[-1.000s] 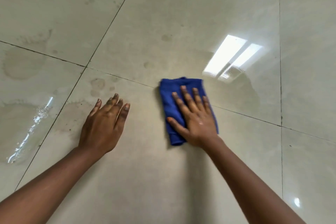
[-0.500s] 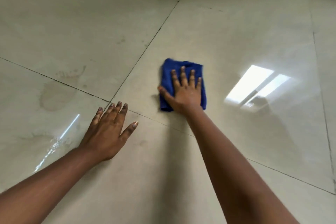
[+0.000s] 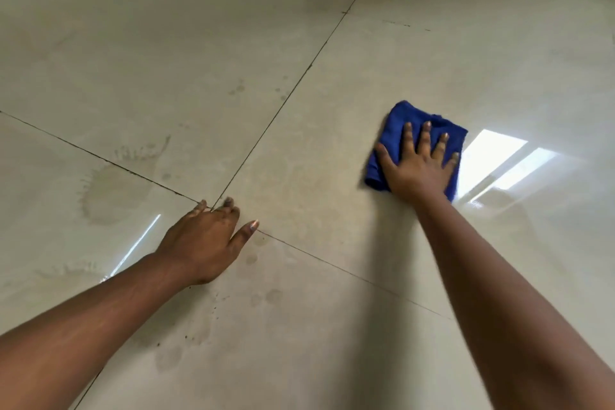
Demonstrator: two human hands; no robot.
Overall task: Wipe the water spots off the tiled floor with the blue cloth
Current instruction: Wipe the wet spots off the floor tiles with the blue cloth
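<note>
Glossy beige tiled floor (image 3: 332,326) fills my view. My right hand (image 3: 420,167) presses flat, fingers spread, on the folded blue cloth (image 3: 396,125) right of the grout crossing. My left hand (image 3: 205,245) rests open there, beside a dull water spot (image 3: 113,193).

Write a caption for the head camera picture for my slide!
Right hand presses a blue cloth flat on the glossy tiled floor; left hand braces beside a water spot.
</note>
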